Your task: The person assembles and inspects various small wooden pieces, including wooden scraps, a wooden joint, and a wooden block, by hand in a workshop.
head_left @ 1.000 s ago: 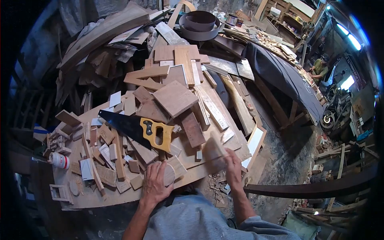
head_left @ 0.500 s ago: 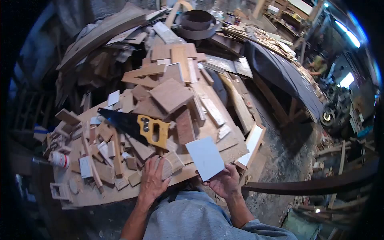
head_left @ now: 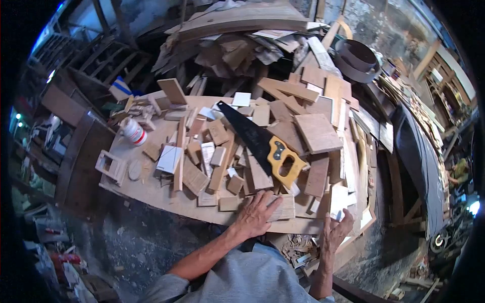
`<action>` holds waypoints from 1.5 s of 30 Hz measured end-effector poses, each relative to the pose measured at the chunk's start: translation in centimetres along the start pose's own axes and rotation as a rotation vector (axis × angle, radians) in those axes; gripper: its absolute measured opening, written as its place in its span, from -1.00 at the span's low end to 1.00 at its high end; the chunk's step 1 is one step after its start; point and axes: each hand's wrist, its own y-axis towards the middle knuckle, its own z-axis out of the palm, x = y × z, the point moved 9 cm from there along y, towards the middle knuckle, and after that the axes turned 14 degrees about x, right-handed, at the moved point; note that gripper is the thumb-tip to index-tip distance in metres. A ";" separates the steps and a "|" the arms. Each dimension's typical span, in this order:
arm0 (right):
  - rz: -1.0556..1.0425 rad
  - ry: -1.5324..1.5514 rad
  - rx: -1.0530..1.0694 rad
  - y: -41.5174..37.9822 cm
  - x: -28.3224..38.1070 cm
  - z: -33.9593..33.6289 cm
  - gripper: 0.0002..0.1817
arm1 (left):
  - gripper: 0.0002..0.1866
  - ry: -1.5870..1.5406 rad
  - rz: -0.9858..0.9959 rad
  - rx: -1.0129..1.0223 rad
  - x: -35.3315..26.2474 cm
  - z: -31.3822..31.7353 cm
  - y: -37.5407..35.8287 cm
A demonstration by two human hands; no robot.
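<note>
My left hand lies over a short wooden block at the near edge of the workbench, fingers curled across its left part. In my right hand, a small white board is held upright by its lower end, at the bench's near right corner. Beyond my left hand lies a handsaw with a yellow handle and dark blade, resting on wood offcuts. A square brown board sits on the pile past the saw handle.
A white bottle with a red label stands on the bench's left side, near a small wooden frame. Offcuts cover much of the workbench. Large curved planks are stacked behind. Another person is far right.
The view has swung left, so the bench appears farther right. My right hand has brought the white board closer to the bench edge, and it shows narrower. My left hand stays at the block.
</note>
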 end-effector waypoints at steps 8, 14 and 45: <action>0.084 -0.027 0.073 0.6 -0.5 2.2 -0.39 | -0.03 -0.194 0.059 -0.159 1.8 -3.0 -4.2; 0.041 -0.071 -0.055 -0.2 4.0 0.8 -0.42 | -0.12 -0.270 -0.324 -0.419 13.2 -10.9 -17.0; -0.285 0.147 0.376 -4.6 31.1 12.5 -0.53 | 0.08 -0.161 -0.814 -0.234 40.4 -16.2 -29.8</action>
